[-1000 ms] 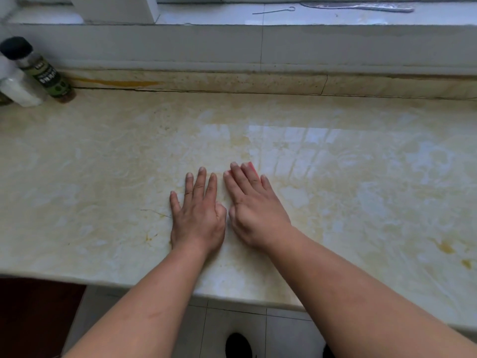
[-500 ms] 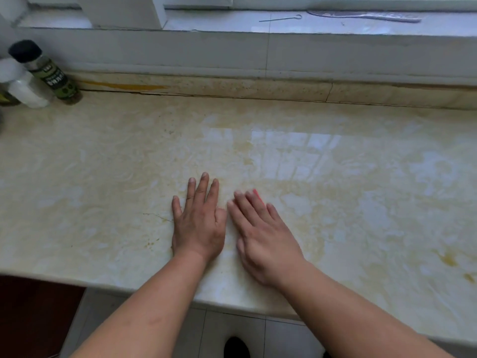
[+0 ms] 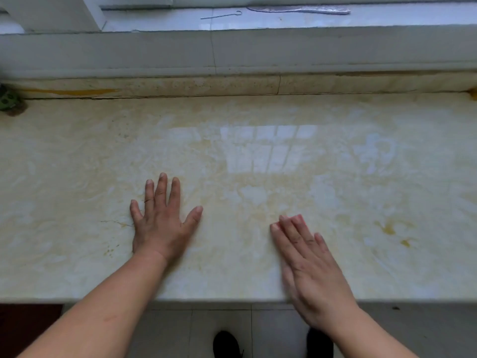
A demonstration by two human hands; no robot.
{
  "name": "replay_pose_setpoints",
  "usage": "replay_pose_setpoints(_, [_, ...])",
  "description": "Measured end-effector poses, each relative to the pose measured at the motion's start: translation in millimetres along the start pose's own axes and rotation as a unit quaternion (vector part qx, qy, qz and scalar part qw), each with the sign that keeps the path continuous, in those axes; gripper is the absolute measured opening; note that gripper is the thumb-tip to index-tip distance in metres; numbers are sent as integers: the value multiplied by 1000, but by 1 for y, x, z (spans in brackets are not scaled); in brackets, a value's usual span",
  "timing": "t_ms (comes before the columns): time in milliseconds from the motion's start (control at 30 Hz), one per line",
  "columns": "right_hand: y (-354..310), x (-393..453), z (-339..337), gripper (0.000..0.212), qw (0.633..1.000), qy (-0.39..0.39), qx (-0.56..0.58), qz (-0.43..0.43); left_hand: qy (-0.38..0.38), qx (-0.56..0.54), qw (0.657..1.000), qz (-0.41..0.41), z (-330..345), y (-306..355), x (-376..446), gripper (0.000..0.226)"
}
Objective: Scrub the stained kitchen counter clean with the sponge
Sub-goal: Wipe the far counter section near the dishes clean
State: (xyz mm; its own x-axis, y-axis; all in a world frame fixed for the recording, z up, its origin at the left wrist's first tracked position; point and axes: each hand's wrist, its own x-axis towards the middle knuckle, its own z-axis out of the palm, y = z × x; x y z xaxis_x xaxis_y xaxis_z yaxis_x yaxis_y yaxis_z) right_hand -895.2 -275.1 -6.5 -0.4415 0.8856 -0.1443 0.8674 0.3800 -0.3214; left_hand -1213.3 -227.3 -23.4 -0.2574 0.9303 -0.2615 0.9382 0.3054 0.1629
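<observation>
The cream marble kitchen counter [image 3: 258, 120] fills the head view, with yellow-brown stains [image 3: 388, 228] on its right part and small specks near the front left. My left hand [image 3: 161, 220] lies flat on the counter, fingers apart, holding nothing. My right hand [image 3: 309, 262] hovers at the front edge, fingers together and extended, slightly blurred, with nothing in it. No sponge is in view.
A green-labelled bottle [image 3: 10, 103] stands at the far left by the stained backsplash [image 3: 180, 85]. On the window ledge [image 3: 258, 19] lie a thin metal hook [image 3: 222, 14] and a flat grey tool [image 3: 299, 9]. Tiled floor and my dark shoes [image 3: 227, 343] show below.
My right hand has slid right and back toward the counter's front edge, away from the left hand. The left thumb has spread. The view has shifted right, so the bottles are mostly out of frame.
</observation>
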Motion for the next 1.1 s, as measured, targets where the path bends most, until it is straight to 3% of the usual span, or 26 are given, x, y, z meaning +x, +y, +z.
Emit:
replay_pose_setpoints(167, [145,-49,-40,67,968,32,-8,248,-8,11,1000,-3,0,0,-1,99])
replay_pose_setpoints(300, [170,-54,-50,76,934,62,-6,352,-4,11,1000,-11,2,1,0,100])
replay_pose_setpoints(400, [122,-30,-36,76,940,67,2,335,-9,12,1000,-16,3,-1,-1,100])
replay_pose_setpoints(600, [-5,39,-1,69,998,11,28,55,-15,19,1000,-19,1,0,1,101])
replay_pose_setpoints(733, [2,52,-10,66,1000,-10,9,-19,-19,25,999,-23,0,4,1,101])
replay_pose_setpoints(833, [60,35,-22,67,999,-2,-7,33,-23,28,999,-24,-2,5,-1,99])
replay_pose_setpoints(967, [144,18,-55,72,971,20,-11,236,-34,40,998,-27,-3,8,-1,98])
replay_pose_setpoints(1100, [138,67,-65,76,947,42,-11,317,-37,45,998,-29,-3,8,0,97])
